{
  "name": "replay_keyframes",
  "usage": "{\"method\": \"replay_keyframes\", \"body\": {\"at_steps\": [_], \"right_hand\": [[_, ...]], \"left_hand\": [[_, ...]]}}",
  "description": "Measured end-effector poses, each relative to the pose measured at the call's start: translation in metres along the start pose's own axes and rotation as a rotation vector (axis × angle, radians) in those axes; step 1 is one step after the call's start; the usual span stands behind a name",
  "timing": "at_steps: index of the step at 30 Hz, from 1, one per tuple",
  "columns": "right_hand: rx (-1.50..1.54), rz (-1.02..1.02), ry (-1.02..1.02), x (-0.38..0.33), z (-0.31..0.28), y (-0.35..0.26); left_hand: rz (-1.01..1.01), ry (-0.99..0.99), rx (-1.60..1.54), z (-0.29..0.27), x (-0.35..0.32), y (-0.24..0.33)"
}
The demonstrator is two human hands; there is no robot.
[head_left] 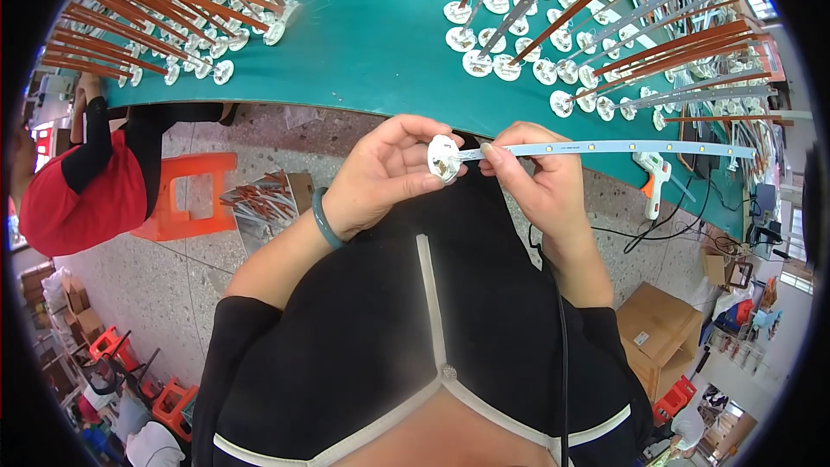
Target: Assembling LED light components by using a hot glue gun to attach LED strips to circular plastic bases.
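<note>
Between the fingers and thumb of my left hand [389,164] is a round white disc base [443,158], its face turned toward the right with brownish and silvery patches on it. My right hand [540,177] pinches a pale LED strip [635,148] near its inner end, thumb on top. Small yellowish LEDs dot the strip, which stretches to the right, bending slightly down at its tip. Thin wires at the strip's inner end run to the disc. Both hands are close together in front of my body, just off the table's near edge.
A green table [372,52] carries many white discs with upright brown and grey strips, massed left and right. A glue gun [654,180] with a cable lies at the table's right edge. Left are an orange stool [194,195] and a person in red [86,190]; a cardboard box [661,333] stands behind right.
</note>
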State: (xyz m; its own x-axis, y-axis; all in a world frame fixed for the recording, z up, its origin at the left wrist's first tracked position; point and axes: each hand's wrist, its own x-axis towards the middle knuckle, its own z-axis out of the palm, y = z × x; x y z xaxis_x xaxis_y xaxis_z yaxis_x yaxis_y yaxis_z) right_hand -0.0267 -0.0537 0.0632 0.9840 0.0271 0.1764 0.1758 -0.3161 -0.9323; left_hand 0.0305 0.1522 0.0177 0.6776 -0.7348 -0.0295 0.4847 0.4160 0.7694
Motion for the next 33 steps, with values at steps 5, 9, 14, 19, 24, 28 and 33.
{"method": "replay_keyframes", "body": {"at_steps": [5, 9, 14, 19, 24, 28, 33], "right_hand": [[0.016, 0.026, 0.0, -0.001, 0.0, 0.0], [-0.014, 0.0, 0.023, -0.002, 0.0, 0.001], [-0.019, 0.019, 0.013, -0.003, -0.001, 0.001], [-0.054, -0.013, 0.064, -0.004, 0.002, 0.0], [-0.144, -0.074, 0.074, -0.005, 0.003, 0.001], [-0.115, -0.053, 0.107, -0.005, 0.008, 0.003], [-0.205, -0.109, 0.094, -0.005, 0.012, 0.008]], "left_hand": [[-0.021, 0.012, -0.025, 0.001, -0.001, 0.0], [-0.034, -0.002, -0.034, 0.002, 0.0, 0.001], [-0.041, 0.014, -0.007, 0.003, 0.001, 0.0], [-0.016, 0.025, 0.025, 0.001, 0.002, -0.003], [-0.026, 0.014, 0.023, 0.0, 0.003, -0.002], [-0.035, 0.038, 0.076, -0.002, 0.002, 0.0], [-0.019, 0.073, 0.124, -0.003, 0.001, -0.006]]}}
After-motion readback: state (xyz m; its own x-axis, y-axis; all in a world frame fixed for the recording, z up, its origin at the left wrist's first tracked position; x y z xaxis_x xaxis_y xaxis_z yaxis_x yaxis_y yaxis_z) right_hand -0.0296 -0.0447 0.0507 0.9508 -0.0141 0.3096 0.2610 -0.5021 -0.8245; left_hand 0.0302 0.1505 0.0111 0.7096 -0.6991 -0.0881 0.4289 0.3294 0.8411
